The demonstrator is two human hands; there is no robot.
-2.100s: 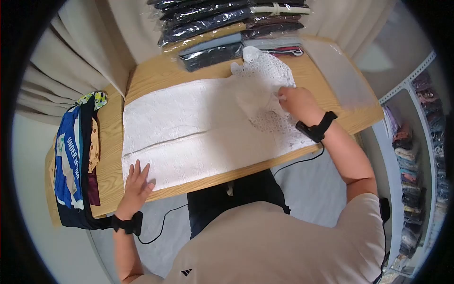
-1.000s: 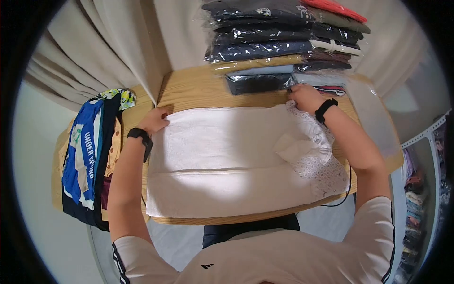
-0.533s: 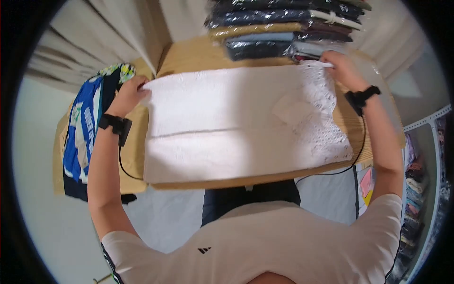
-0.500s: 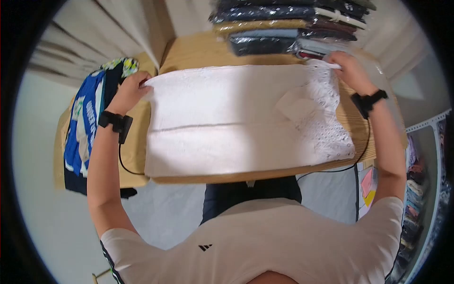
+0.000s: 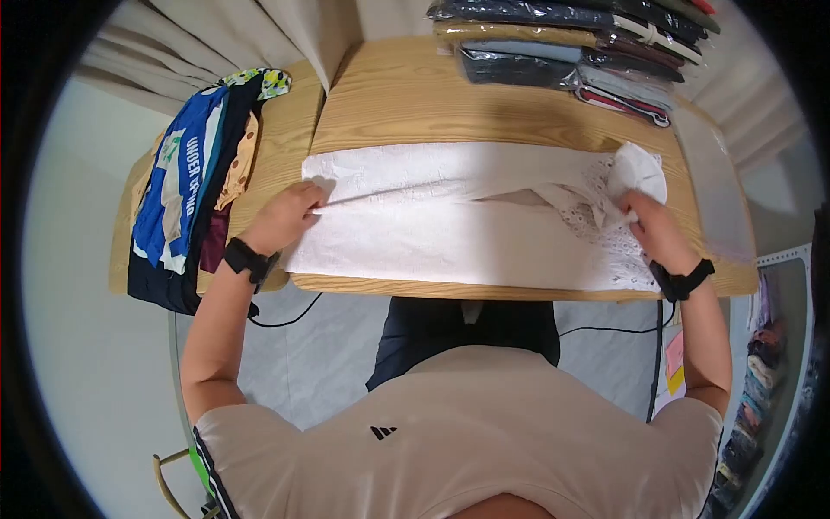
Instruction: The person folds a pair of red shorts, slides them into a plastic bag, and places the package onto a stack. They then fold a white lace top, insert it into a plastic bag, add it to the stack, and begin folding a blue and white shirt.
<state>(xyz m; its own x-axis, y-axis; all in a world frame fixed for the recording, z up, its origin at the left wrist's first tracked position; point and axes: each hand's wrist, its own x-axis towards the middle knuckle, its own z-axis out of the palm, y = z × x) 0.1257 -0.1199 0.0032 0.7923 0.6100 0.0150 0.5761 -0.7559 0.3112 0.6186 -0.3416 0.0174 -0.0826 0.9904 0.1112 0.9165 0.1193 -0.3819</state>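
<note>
A long white garment [image 5: 415, 233] with eyelet-lace trim [image 5: 627, 259] at its right end lies across the wooden table. Its upper layer is folded over toward me, with creases running from the left edge and an open gap near the lace. At the left edge, my left hand [image 5: 287, 214] is closed, pinching the cloth between thumb and fingers. On the right, my right hand [image 5: 659, 232] is closed on the lace end, where a rounded flap of the garment stands up bunched. Each wrist wears a black strap with a small device.
Plastic-wrapped folded clothes [image 5: 553, 52] are stacked at the back of the wooden table [image 5: 380, 95]. A pile of garments, with a blue printed shirt [image 5: 177, 190] on top, lies at the left. Below right stands a rack [image 5: 752, 372] of folded items. Cables hang near both wrists.
Both hands have come toward me, drawing the garment's far edge over its near part. The right end is now bunched up, and the pale square patch near the lace is out of sight.
</note>
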